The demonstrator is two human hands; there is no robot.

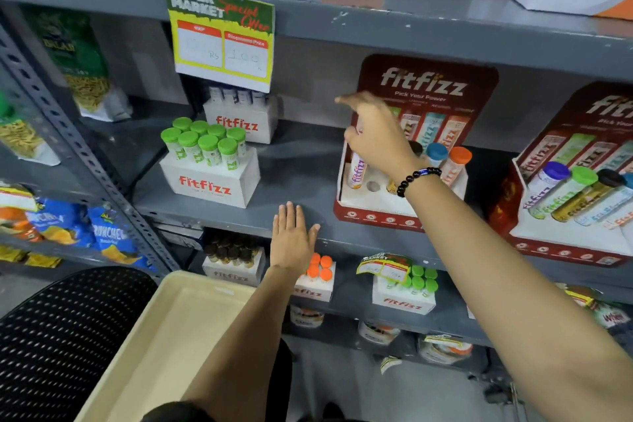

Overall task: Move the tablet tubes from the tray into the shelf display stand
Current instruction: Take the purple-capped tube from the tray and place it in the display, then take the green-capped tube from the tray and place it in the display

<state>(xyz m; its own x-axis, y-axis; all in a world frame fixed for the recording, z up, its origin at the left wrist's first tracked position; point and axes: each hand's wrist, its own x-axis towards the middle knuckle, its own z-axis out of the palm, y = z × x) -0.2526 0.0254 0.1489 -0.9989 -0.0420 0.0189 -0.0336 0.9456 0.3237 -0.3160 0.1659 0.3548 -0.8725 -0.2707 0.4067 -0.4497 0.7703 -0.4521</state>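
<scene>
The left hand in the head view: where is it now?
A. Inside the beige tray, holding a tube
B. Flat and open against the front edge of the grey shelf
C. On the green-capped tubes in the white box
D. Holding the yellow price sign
B: the left hand lies open, fingers spread, at the front edge of the grey shelf, holding nothing, above the beige tray.

Both forearms are bare. The right wrist wears a bracelet (418, 179) of dark round beads with one blue bead; a dark sleeve (174, 414) edge possibly shows at the left elbow.
</scene>
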